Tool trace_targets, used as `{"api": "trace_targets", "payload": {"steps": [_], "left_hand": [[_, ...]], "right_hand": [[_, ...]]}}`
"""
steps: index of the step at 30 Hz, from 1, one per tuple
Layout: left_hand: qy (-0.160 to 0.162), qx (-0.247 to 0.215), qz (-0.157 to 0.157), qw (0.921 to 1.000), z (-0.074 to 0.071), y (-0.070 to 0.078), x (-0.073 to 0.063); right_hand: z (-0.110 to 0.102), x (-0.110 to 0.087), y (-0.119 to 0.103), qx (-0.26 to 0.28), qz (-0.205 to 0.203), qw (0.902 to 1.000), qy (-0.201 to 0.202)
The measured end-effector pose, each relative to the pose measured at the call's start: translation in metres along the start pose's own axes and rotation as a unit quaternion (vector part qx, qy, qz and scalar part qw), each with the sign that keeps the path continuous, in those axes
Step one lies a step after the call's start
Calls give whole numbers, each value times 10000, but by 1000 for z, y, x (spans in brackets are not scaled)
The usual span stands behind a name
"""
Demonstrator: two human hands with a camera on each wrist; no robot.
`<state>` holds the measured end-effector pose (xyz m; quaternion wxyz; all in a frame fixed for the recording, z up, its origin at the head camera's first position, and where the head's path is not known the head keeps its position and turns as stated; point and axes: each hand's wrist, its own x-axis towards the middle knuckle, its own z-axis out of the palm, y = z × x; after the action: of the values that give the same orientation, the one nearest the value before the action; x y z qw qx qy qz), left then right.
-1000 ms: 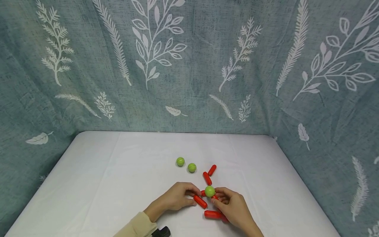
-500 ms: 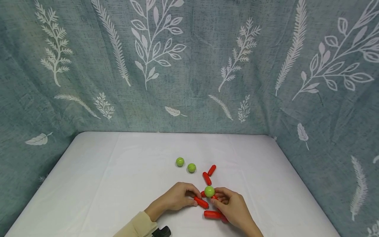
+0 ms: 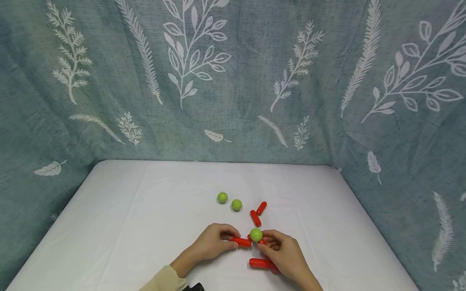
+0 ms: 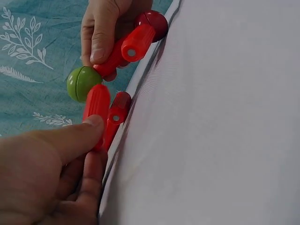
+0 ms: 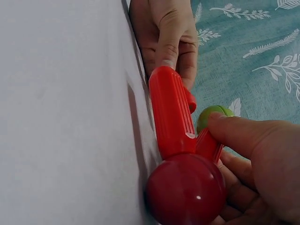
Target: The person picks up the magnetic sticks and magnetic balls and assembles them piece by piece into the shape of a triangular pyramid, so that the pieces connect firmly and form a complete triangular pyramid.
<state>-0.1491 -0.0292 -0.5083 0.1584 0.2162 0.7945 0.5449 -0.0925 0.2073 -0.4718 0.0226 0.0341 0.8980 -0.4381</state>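
Note:
My left hand [image 3: 212, 242] pinches a red building rod [image 4: 97, 105] between thumb and fingers. The rod's tip points at a green ball [image 3: 256, 235] and overlaps it in the left wrist view. My right hand [image 3: 285, 252] pinches another red rod [image 5: 209, 144], which runs from that green ball to a dark red ball [image 5: 185, 190]. From the dark red ball a further red rod [image 5: 171, 112] sticks out, pointing left in the head view [image 3: 259, 263]. A small red end [image 3: 249, 237] shows beside the green ball, mostly hidden behind it.
Two loose green balls [image 3: 222, 197] lie farther back on the white table [image 3: 164, 202]. Two red rods [image 3: 255, 218] rest right of them, almost end to end. Behind the table hangs a teal leaf-print cloth [image 3: 240, 81]. A black object [image 3: 194, 287] shows by the left sleeve.
The rod in my left hand has turned from slanting to nearly level, and the hand has drawn slightly left with it. My right hand and its joined pieces have barely moved.

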Motion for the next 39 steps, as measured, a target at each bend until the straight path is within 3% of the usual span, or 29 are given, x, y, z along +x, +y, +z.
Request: {"api": "trace_targets", "payload": {"steps": [7, 15, 24, 39], "left_hand": [[347, -727, -362, 9961, -4, 0, -10], [634, -1098, -512, 9906, -3, 1, -15], [705, -1192, -496, 9891, -1, -2, -15], [780, -1235, -468, 9882, 2, 2, -17]], "right_hand": [[2, -1, 0, 148, -100, 9997, -149], [6, 0, -2, 129, -66, 9997, -191], [9, 0, -2, 203, -113, 9993, -278], [14, -2, -3, 339, -225, 9992, 41]]}}
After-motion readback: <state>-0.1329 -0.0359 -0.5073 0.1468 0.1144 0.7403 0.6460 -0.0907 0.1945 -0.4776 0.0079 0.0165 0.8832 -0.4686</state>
